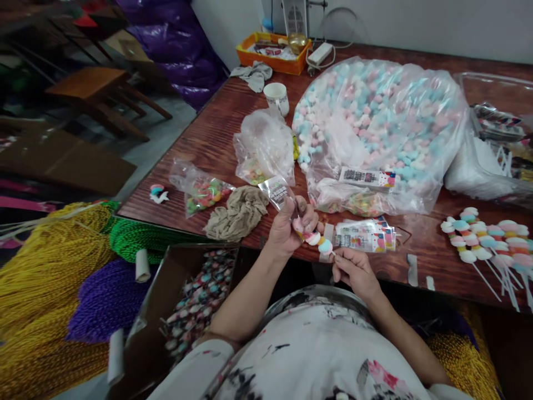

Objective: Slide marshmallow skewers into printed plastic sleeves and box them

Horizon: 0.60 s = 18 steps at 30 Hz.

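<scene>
My left hand [285,228] is closed around a printed clear plastic sleeve [275,191] at the table's front edge. A marshmallow skewer [313,239] in pink, white, yellow and blue runs from under its fingers, partly hidden by them. Its thin white stick is pinched between the fingertips of my right hand [353,269]. How far the skewer sits inside the sleeve I cannot tell. Just beyond my right hand lies a stack of printed sleeves [362,235]. A crumpled tan cloth [237,214] rests left of my left hand.
A large bag of pastel marshmallows [375,116] fills the table's middle. Finished-looking skewers [485,236] lie at the right, below a clear bin [491,183]. Gummy candy bags [206,191], a white mug [277,97] and an orange tray [272,53] stand leftward. A carton [145,333] of wrapped pieces sits below.
</scene>
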Tool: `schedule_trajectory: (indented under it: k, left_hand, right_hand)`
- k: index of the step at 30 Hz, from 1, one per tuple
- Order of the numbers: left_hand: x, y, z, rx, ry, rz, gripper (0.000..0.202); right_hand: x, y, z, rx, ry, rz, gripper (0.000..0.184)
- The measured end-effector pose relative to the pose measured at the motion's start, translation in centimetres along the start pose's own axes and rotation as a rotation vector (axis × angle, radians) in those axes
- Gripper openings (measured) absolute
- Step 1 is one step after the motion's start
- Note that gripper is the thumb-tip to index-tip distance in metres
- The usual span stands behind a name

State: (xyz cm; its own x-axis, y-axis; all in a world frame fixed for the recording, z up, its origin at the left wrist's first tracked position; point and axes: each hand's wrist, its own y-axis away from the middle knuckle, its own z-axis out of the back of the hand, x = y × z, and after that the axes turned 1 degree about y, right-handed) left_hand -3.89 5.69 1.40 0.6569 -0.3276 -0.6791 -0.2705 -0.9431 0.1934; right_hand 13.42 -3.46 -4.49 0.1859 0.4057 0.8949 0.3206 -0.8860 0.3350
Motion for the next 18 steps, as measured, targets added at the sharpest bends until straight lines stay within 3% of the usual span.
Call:
schedule_trajectory:
  k: [7, 11, 15, 18]
  left_hand:
    - [0.9, 0.2, -0.3, -0.006, -0.118, -0.078, 0.055]
    - [1.5, 0.3, -0.5, -0.043, -0.138, -0.127, 0.053]
    - [2.0, 0.6, -0.2, -0.07, -0.133, -0.133, 0.055]
    - [2.0, 0.8, 0.1, -0.037, -0.147, -0.138, 0.058]
  right_hand:
    - [-0.6, -0.1, -0.5, -0.2, 0.805, 0.599, 0.021]
    - [-1.2, -0.4, -0.1, -0.333, 1.144, 0.806, 0.023]
    - [-1.0, -1.0, 0.2, -0.415, 1.228, 0.839, 0.021]
    - [-0.1, -1.4, -0.1, -0.33, 0.984, 0.661, 0.02]
